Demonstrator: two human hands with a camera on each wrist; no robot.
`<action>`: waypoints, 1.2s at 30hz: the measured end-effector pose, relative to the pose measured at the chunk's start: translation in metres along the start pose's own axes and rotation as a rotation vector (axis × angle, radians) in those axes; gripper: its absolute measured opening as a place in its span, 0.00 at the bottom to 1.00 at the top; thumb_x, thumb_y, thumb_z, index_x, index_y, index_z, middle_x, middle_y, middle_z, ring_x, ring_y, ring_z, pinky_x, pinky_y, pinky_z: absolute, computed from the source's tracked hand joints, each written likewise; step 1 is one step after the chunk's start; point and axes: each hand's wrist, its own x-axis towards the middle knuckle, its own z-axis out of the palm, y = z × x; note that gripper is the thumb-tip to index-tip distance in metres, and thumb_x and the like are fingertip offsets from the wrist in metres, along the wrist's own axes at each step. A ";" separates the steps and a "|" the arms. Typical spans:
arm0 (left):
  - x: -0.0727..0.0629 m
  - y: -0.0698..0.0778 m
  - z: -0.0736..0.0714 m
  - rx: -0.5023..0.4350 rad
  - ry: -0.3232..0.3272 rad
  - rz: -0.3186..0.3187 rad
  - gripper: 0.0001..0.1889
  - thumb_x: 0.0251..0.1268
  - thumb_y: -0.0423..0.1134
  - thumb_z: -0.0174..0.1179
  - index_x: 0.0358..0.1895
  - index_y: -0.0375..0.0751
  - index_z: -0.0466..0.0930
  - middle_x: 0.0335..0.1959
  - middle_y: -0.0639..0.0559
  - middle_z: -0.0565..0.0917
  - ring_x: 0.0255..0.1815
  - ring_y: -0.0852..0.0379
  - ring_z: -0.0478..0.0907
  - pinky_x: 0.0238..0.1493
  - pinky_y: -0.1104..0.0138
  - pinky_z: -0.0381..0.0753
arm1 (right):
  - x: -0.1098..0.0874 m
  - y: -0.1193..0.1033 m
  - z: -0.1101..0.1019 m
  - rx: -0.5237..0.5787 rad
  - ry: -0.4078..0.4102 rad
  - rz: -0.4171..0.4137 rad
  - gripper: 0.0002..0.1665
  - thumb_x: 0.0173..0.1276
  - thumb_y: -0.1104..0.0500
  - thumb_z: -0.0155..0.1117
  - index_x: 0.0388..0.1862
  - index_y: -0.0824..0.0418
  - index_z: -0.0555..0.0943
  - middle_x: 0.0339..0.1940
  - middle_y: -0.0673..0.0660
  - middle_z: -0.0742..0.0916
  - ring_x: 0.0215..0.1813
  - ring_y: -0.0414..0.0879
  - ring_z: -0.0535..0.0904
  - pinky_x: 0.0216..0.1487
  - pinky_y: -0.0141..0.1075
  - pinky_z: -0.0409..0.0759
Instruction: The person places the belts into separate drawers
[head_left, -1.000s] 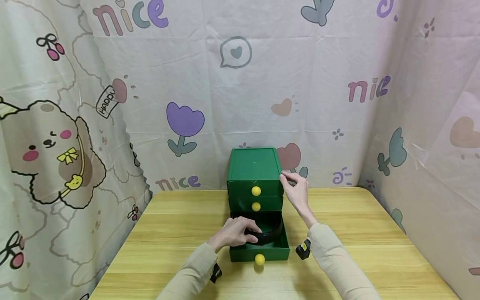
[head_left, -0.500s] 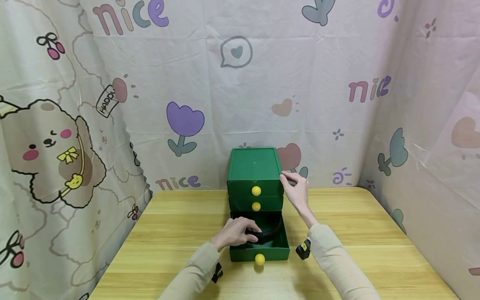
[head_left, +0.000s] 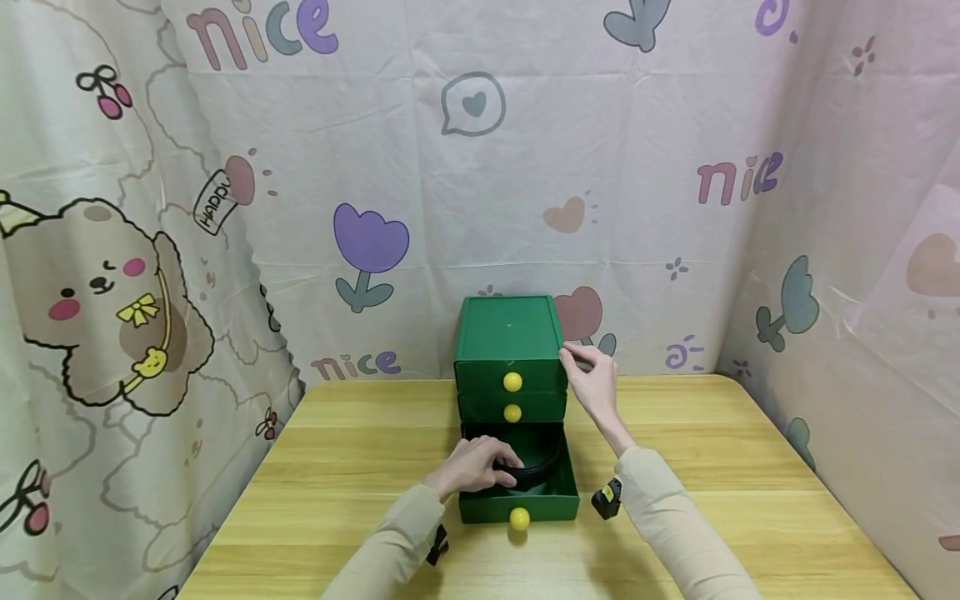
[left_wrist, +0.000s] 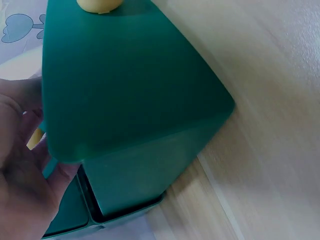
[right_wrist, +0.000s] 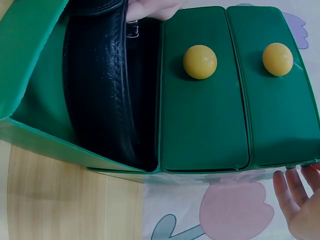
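Note:
A coiled black leather belt (head_left: 536,473) lies within the pulled-out bottom drawer (head_left: 551,507) of a small green drawer cabinet (head_left: 510,329). My left hand (head_left: 472,464) reaches over the drawer's left side and pinches the belt between thumb and fingers. Stitching along the belt (right_wrist: 97,75) and a bit of metal near my fingers show in the right wrist view. From the left wrist, the drawer front (left_wrist: 130,75) hides the belt. My right hand (head_left: 592,379) touches the cabinet's upper right front edge; its fingertips rest against the side in the right wrist view.
Two upper drawers are closed, with yellow round knobs (head_left: 512,382) on their fronts. The bottom drawer's knob (head_left: 519,519) faces me. A wooden table (head_left: 360,467) carries the cabinet, and a patterned cloth (head_left: 450,183) hangs behind and at both sides.
The belt has sunk a little lower and farther back in the drawer. My left hand has shifted very slightly right with it, while my right hand stays on the cabinet edge.

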 end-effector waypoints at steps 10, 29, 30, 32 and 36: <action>0.001 0.000 0.006 0.048 -0.008 -0.024 0.10 0.56 0.49 0.74 0.42 0.59 0.91 0.41 0.67 0.89 0.42 0.69 0.80 0.37 0.74 0.67 | 0.000 0.001 0.000 0.001 0.000 -0.003 0.14 0.69 0.68 0.65 0.51 0.74 0.85 0.47 0.71 0.88 0.49 0.64 0.84 0.41 0.13 0.77; 0.006 -0.003 0.015 0.057 0.002 -0.029 0.09 0.52 0.48 0.77 0.38 0.60 0.92 0.36 0.68 0.90 0.40 0.70 0.81 0.31 0.77 0.67 | 0.004 0.004 -0.004 0.007 -0.008 0.001 0.14 0.70 0.68 0.64 0.52 0.73 0.85 0.48 0.71 0.88 0.48 0.62 0.85 0.40 0.14 0.78; 0.007 -0.003 0.015 0.060 0.003 -0.031 0.09 0.52 0.48 0.77 0.38 0.60 0.92 0.36 0.68 0.90 0.40 0.70 0.81 0.31 0.77 0.66 | 0.004 0.005 -0.004 0.009 -0.008 0.000 0.14 0.70 0.68 0.64 0.52 0.73 0.85 0.48 0.71 0.88 0.48 0.63 0.84 0.40 0.14 0.78; 0.007 -0.003 0.016 0.063 0.004 -0.033 0.09 0.51 0.48 0.77 0.37 0.61 0.92 0.35 0.68 0.90 0.40 0.70 0.80 0.31 0.77 0.66 | 0.004 0.005 -0.004 0.010 -0.007 -0.001 0.14 0.70 0.68 0.64 0.52 0.73 0.85 0.48 0.71 0.88 0.48 0.63 0.84 0.40 0.14 0.78; 0.007 -0.003 0.018 0.060 0.005 -0.031 0.08 0.51 0.46 0.77 0.36 0.60 0.92 0.34 0.68 0.90 0.39 0.70 0.80 0.30 0.77 0.66 | 0.004 0.005 -0.004 0.010 -0.006 -0.001 0.14 0.69 0.68 0.65 0.51 0.73 0.85 0.47 0.71 0.88 0.47 0.60 0.85 0.40 0.14 0.78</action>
